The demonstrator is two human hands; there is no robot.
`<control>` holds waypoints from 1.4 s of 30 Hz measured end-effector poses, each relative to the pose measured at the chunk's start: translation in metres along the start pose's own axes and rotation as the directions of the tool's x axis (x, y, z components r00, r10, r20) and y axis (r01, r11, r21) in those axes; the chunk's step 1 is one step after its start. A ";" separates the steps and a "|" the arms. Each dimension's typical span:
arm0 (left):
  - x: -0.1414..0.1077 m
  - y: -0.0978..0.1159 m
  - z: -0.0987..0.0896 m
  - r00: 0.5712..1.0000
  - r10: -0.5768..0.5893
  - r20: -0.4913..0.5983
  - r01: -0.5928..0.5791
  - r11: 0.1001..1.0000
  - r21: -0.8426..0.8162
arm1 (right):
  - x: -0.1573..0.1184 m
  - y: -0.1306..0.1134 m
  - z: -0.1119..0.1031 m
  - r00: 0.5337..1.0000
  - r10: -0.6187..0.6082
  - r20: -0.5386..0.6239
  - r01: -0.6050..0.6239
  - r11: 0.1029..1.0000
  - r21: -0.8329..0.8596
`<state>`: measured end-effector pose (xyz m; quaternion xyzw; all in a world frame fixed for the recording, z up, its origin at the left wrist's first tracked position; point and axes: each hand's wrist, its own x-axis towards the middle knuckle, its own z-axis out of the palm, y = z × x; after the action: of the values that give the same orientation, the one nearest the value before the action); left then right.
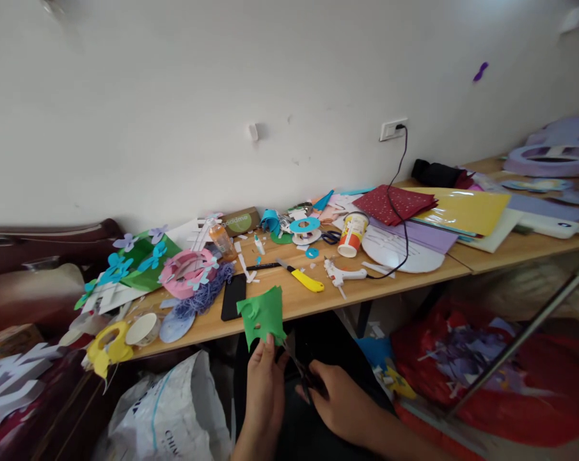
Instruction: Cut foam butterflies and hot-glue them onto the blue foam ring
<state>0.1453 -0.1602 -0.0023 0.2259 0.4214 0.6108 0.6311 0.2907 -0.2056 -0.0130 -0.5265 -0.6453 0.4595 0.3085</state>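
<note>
With the clock face centred on the green sheet point(265, 310) and twelve toward the wall, a white plastic bag point(174, 410) stands below the table point(293, 301) between seven and eight, its mouth gaping. A yellow foam piece point(107, 347) hangs over the table edge at nine, just beside a white bowl point(143, 330) whose pale inside shows. At ten lie a pink ring point(188, 272) and, closer in, a black phone point(234, 296). An orange bottle point(221, 240) stands at eleven; it looks filled with orange liquid.

The left hand point(265, 378) is at six, its forearm rising from below, thumb up and pressed on the lower edge of the green sheet, which it grips between thumb and fingers. The sheet is held up in front of the table edge, with cut openings in it.

At five, dark scissors point(296, 358) point up and left, their blades beside the sheet's lower right corner. Between four and five, the right hand point(334, 397) reaches in from the lower right, its fingers curled closed around the handles.

A yellow cutter point(308, 280) and white glue gun point(344, 274) lie toward two. A paper cup point(352, 235) is between one and two, its contents hidden. Past three, a red bag point(524, 397) under the table holds purple scraps point(476, 358).
</note>
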 end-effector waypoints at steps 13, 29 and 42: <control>-0.005 -0.011 0.005 1.000 -0.014 0.018 0.011 0.988 0.154 | 0.002 0.003 0.002 0.998 -0.012 -0.056 0.015 0.998 0.060; -0.004 -0.016 -0.011 0.991 0.137 0.011 -0.126 0.879 0.460 | 0.006 0.013 0.007 0.999 0.041 -0.027 -0.041 0.999 0.022; -0.001 -0.010 -0.010 0.982 0.175 0.077 -0.186 0.780 0.597 | 0.003 0.013 0.007 0.999 0.024 -0.025 -0.024 1.000 -0.005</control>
<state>0.1429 -0.1651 -0.0156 0.4590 0.5644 0.5010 0.4688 0.2894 -0.2044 -0.0278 -0.5406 -0.6364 0.4549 0.3096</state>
